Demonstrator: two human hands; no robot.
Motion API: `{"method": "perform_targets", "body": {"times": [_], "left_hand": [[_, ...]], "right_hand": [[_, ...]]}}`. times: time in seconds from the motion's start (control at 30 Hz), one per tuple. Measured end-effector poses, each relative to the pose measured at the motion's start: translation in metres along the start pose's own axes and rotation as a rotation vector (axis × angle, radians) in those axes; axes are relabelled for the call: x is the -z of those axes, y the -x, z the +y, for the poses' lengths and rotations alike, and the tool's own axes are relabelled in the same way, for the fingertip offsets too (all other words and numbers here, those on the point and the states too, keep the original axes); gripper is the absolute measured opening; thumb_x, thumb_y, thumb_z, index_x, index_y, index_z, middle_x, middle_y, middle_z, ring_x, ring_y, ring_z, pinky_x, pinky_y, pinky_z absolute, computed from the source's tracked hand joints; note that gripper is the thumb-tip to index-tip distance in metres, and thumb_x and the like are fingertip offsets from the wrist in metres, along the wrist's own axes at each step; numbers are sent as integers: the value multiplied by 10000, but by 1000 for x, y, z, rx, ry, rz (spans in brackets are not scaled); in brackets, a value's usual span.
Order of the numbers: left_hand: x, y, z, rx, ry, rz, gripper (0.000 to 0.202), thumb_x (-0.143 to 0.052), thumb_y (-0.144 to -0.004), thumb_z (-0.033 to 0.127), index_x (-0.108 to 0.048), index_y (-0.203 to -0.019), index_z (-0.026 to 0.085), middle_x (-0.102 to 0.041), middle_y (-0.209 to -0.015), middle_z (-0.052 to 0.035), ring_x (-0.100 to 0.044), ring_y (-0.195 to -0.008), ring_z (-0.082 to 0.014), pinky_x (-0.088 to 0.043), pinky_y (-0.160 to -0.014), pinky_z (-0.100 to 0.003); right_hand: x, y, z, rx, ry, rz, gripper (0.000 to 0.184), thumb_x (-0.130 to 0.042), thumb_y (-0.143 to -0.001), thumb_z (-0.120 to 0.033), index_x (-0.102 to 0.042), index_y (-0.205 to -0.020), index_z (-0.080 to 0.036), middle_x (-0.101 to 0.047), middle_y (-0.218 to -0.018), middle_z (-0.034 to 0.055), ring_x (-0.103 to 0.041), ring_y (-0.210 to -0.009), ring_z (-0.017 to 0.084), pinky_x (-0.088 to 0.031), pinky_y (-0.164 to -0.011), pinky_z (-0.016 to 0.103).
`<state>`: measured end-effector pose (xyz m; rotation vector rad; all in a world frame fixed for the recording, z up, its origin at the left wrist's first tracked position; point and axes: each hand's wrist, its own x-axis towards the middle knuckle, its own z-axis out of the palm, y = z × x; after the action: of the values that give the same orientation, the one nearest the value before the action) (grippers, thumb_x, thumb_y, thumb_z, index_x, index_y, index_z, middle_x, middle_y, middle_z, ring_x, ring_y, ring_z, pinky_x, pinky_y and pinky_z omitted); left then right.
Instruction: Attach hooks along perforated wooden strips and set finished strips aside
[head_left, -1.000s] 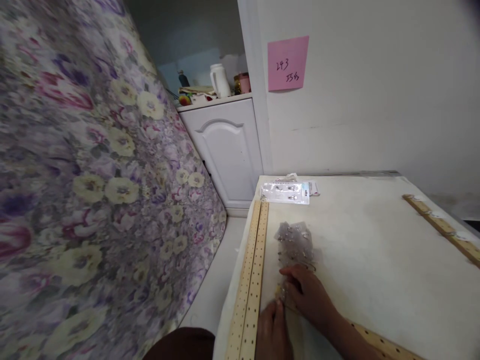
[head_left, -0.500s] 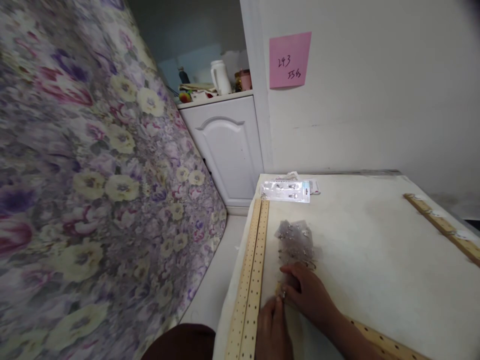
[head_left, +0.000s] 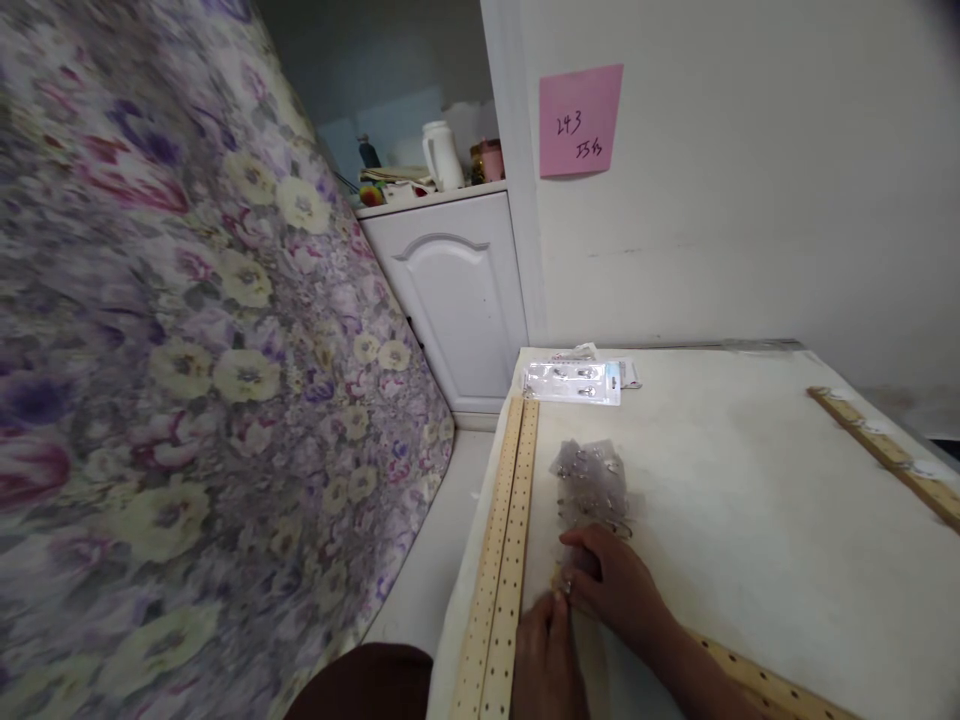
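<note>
A small metal hook (head_left: 567, 586) shows between my two hands, at the tan end of what looks like a perforated wooden strip (head_left: 765, 685). My right hand (head_left: 611, 580) arches over this end from the right, its thumb and fingers curled in at the hook. From below, my left hand (head_left: 546, 650) has its fingertips pressed together against the hook. Most of the strip is covered by my right hand and forearm. Just beyond my fingers lies a cluster of clear-backed metal hooks (head_left: 592, 485), partly overlapping.
Two perforated wooden strips (head_left: 504, 560) lie side by side along the left edge of the white-covered table (head_left: 735, 500). Packaged hooks (head_left: 574, 382) lie at the far left corner. Another wooden strip (head_left: 885, 445) bears white pieces at the right. A floral curtain (head_left: 225, 350) hangs at left.
Both hands stay almost in place at the hook. Only a very slight shift of the view shows.
</note>
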<state>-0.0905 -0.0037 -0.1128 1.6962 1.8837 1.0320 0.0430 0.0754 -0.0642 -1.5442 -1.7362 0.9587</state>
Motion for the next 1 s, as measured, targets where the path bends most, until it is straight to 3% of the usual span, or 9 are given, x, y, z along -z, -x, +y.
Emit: {"method": "perform_targets", "body": {"times": [0.2,0.47,0.7,0.83,1.0], "left_hand": [[-2,1,-1,-61,-77,-7,488,-357,-801,63,-652,-1181,138,-650,-1181,-163,-548,-1150,-305,-370,-1034,-453],[6,-1,2,-108,-34,-41,527,-387,-765,25,-610,-1227,150,-635,-1193,-147,-552,-1149,-279,-387,-1030,-432],[9,2,1,-179,-39,-22,538,-385,-754,32,-584,-1242,137,-605,-1224,-154,-516,-1188,-276,-391,-1042,-445],[9,3,-4,-246,-76,22,490,-369,-808,66,-562,-1252,143,-596,-1222,-156,-513,-1193,-270,-406,-1035,-454],[7,3,-13,-354,-64,65,390,-391,-884,163,-544,-1242,147,-585,-1240,-157,-521,-1194,-262,-439,-1022,-444]], "right_hand": [[-1,0,0,-17,-19,4,347,-553,-685,-198,-648,-1018,-214,-674,-967,43,-599,-801,192,-458,-763,322],[1,1,4,36,-15,18,400,-581,-695,-227,-644,-1089,-190,-688,-962,67,-615,-850,217,-470,-792,337],[0,8,1,115,18,152,306,-486,-790,-249,-640,-1044,-176,-684,-954,79,-634,-794,201,-483,-781,331],[19,25,8,110,29,239,234,-445,-836,-283,-620,-975,-214,-671,-941,41,-624,-760,181,-476,-744,314],[56,40,29,-38,119,294,171,-451,-844,-326,-597,-873,-243,-653,-796,2,-605,-715,189,-446,-674,307]]}}
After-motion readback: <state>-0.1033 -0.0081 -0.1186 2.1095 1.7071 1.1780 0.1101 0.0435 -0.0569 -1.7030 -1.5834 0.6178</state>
